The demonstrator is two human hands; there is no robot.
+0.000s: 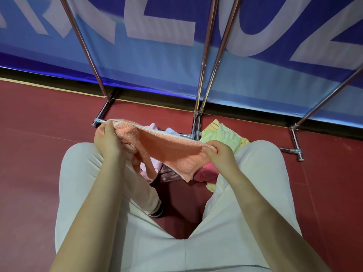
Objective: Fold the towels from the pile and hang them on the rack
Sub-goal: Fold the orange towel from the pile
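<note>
An orange towel (167, 150) is stretched between my two hands above my knees. My left hand (107, 141) grips its left end, where the cloth is bunched. My right hand (221, 154) pinches its right edge. Below and behind it lies the pile of towels (225, 134) on the floor, with yellow-green, pink and white ones showing, partly hidden by the orange towel and my legs. The chrome rack (198, 101) stands just beyond the pile, its poles rising out of the top of the view.
I crouch on a dark red floor (49, 124), my legs in pale trousers (255, 193) on either side of the pile. A blue banner (157, 59) with large white letters hangs behind the rack. The rack's feet (299, 154) stick out on the floor at right.
</note>
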